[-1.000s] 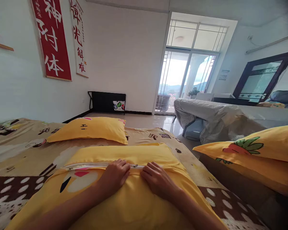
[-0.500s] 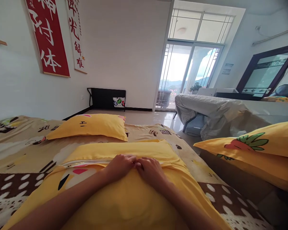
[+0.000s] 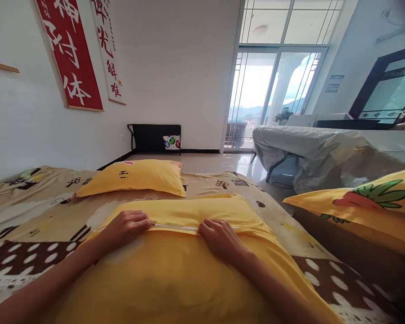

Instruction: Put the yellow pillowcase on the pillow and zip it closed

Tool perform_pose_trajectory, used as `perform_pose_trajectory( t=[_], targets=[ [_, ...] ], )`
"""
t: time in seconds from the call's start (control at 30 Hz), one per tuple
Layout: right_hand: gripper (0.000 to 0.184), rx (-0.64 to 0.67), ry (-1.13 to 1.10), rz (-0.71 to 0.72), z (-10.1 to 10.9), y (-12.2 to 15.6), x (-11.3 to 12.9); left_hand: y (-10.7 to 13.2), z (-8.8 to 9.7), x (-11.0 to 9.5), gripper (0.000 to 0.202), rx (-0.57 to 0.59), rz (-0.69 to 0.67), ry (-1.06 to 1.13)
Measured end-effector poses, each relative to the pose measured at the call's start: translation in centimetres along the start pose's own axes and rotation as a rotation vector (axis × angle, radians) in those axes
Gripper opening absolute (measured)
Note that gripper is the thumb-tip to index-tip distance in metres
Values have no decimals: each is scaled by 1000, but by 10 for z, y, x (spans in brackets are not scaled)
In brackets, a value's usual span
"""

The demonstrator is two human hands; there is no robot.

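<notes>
A yellow pillowcase (image 3: 175,279) lies in front of me, with a white zipper (image 3: 177,227) running across it near its far end. At the left part of the zipper, my left hand (image 3: 131,225) is closed in a pinch at the zipper pull, which its fingers mostly cover. My right hand (image 3: 219,236) is closed on the pillowcase fabric along the zipper line, to the right. Between the two hands the zipper lies straight, its two edges side by side.
Beyond is another yellow pillow (image 3: 138,177) on a patterned blanket (image 3: 205,182). More yellow pillows with a carrot print (image 3: 371,198) are stacked at the right. A plastic-covered table (image 3: 290,137) stands behind them, near a glass sliding door (image 3: 256,90). A black folded frame (image 3: 151,138) leans at the wall.
My left hand has moved left along the zipper, away from my right hand, which has shifted slightly right. The zipper stretch between them now shows closed. The view has turned slightly.
</notes>
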State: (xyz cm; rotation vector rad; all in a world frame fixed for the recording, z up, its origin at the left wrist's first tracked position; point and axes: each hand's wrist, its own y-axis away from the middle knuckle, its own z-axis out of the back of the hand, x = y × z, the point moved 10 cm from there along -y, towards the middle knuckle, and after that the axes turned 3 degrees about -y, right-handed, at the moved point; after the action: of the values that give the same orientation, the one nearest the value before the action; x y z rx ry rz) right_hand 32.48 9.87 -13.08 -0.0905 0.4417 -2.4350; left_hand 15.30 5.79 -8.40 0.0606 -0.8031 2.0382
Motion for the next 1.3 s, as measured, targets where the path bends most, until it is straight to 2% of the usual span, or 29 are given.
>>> perform_pose_trajectory(
  t=[0.07,0.13,0.23,0.3,0.37,0.47,0.6,0.67,0.77,0.9,1.0,1.07,1.17,1.23,1.3],
  targets=[
    [24,3,2,8,-1,-1,4,22,9,8,7,-33,27,-23],
    [23,6,12,14,-1,-3,9,39,14,10,11,-59,10,-89],
    [19,-18,23,22,4,-9,16,54,21,7,21,-99,-61,-215],
    [17,-50,14,64,8,-16,29,62,26,5,22,-117,-111,-287],
    [16,-86,10,155,12,-27,55,69,30,5,21,-125,-134,-348],
    [14,-141,25,318,14,-47,109,82,34,7,21,-136,-148,-395],
    [15,-133,68,477,5,-78,172,103,35,14,24,-83,-120,-426],
    [17,-87,94,524,-3,-88,186,118,33,23,27,-25,-94,-436],
    [20,-57,87,581,-6,-93,192,145,32,40,27,17,-48,-450],
    [19,-98,24,581,-2,-86,186,171,23,58,26,64,4,-451],
    [17,-159,10,493,3,-73,163,170,18,59,21,97,78,-362],
    [17,-194,13,393,7,-58,132,160,24,62,20,61,240,-233],
    [19,-172,-10,256,7,-30,69,140,32,64,21,-36,474,49],
    [23,-126,-44,196,6,-11,28,121,21,60,26,-7,537,266],
    [25,-87,-66,134,6,5,-9,102,3,57,32,91,581,434]
  ],
)
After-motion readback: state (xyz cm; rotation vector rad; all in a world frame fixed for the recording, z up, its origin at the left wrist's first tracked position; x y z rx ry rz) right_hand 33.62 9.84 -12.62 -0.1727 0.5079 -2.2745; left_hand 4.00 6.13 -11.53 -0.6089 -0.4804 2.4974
